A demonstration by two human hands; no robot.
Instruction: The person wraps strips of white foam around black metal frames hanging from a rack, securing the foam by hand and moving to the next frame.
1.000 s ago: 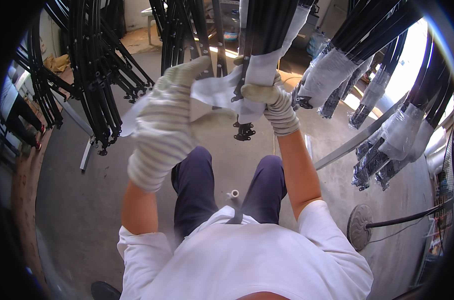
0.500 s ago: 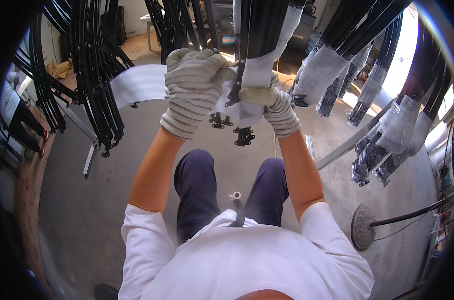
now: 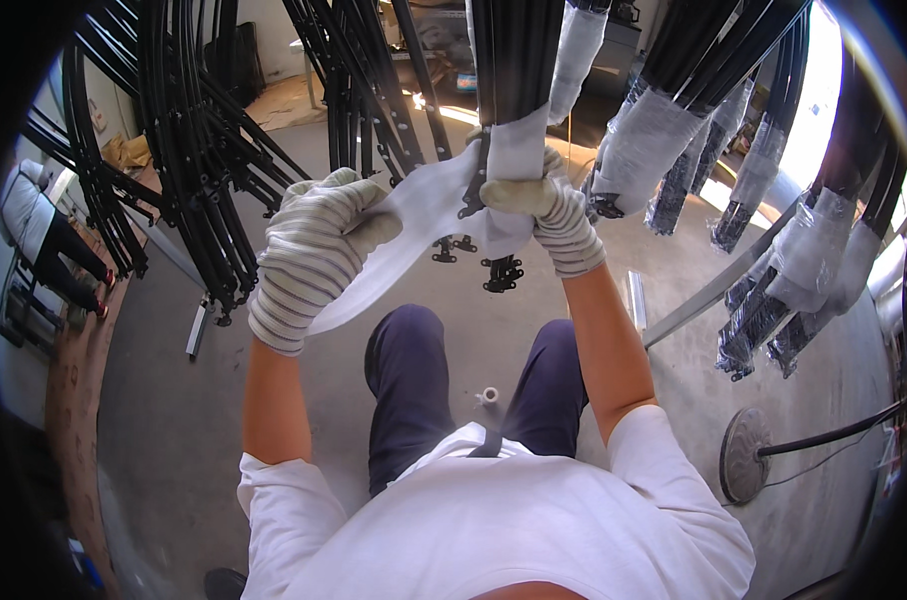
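Observation:
In front of me hangs a bundle of black metal bars [image 3: 514,65], with white foam wrap [image 3: 519,145] around its lower part. Dark bracket ends with holes [image 3: 502,275] show below the wrap. A loose white foam strip [image 3: 429,205] runs from the bundle to my left hand [image 3: 319,240], which wears a striped work glove and is closed on it. The strip's free end trails below that hand. My right hand [image 3: 549,205], gloved too, grips the wrapped part of the bundle from the right, its thumb across the front; its other fingers are mostly hidden.
Unwrapped curved black bars [image 3: 189,170] hang at the left. On the right are other bundles in clear film [image 3: 654,150]. A grey metal beam [image 3: 724,275] slants beneath them. A round stand base [image 3: 746,455] is at lower right; another person [image 3: 59,225] stands far left.
My left hand has moved left and down, away from the bundle, drawing the foam strip out with it. My right hand keeps its grip on the bundle.

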